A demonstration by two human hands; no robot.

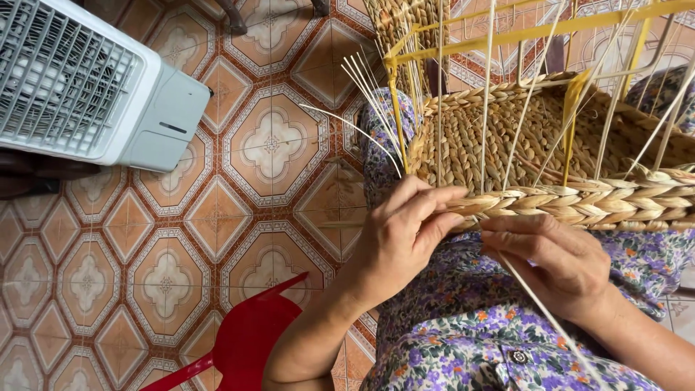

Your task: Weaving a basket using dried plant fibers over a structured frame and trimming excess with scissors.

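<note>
Looking down from the head camera, a half-woven straw basket [521, 145] rests on the person's lap, on a purple floral dress [463, 326], its braided rim [579, 201] facing the hands. The left hand [402, 235] is curled closed, fingers pinching the end of the braided rim at the basket's near corner. The right hand [557, 261] is loosely closed around a thin pale reed [550, 318] that runs down across the dress. More pale reeds [373, 94] stand up along a yellow wire frame [507, 36] above the basket. On the patterned tile floor [268, 145] sit a white fan heater [79, 80] and a red plastic chair [246, 340].
</note>
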